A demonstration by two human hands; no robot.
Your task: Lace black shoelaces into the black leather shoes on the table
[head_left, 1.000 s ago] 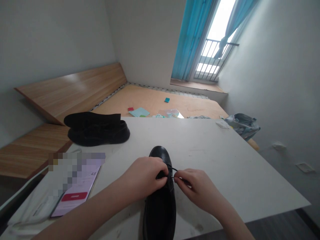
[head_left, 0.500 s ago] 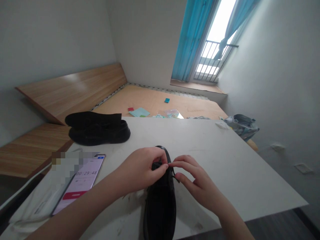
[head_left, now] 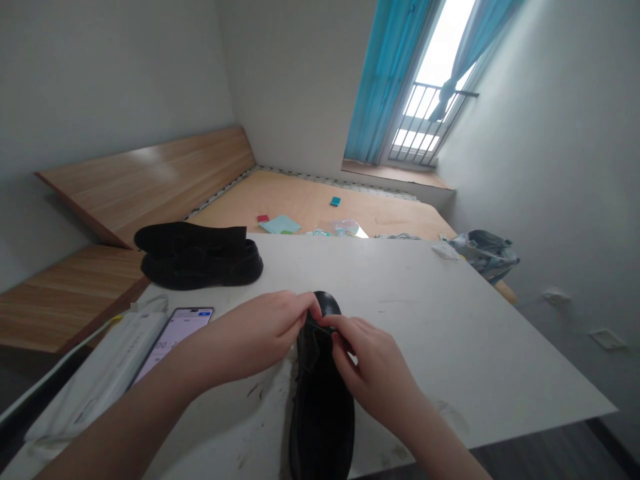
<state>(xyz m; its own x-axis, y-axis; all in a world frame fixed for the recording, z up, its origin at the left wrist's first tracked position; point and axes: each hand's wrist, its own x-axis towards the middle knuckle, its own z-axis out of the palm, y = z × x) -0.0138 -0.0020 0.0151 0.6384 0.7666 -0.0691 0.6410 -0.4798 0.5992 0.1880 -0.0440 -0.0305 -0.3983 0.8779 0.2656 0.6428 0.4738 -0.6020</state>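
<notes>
A black lace-up shoe [head_left: 323, 413] lies on the white table with its toe pointing away from me and its opening towards me. My left hand [head_left: 273, 333] comes in over its left side, thumb and fingers pinched on the shoelace near the toe. From the right, my right hand [head_left: 373, 353] reaches over the same spot, its thumb and forefinger pinching the lace too. The two sets of fingertips almost meet and hide most of the lacing. Below them the shoe's dark inside shows.
More black footwear [head_left: 200, 260] sits at the table's back left. A phone [head_left: 173, 337] and a white slab-like object with a cable [head_left: 107, 373] lie left of my forearm. Behind the white table [head_left: 450, 347] is a bed board [head_left: 300, 190] with small packets; a bag [head_left: 485, 253] stands back right.
My right hand has moved left and in over the shoe's front; the loose lace end by its thumb no longer shows. My left fingertips have shifted slightly left and forward.
</notes>
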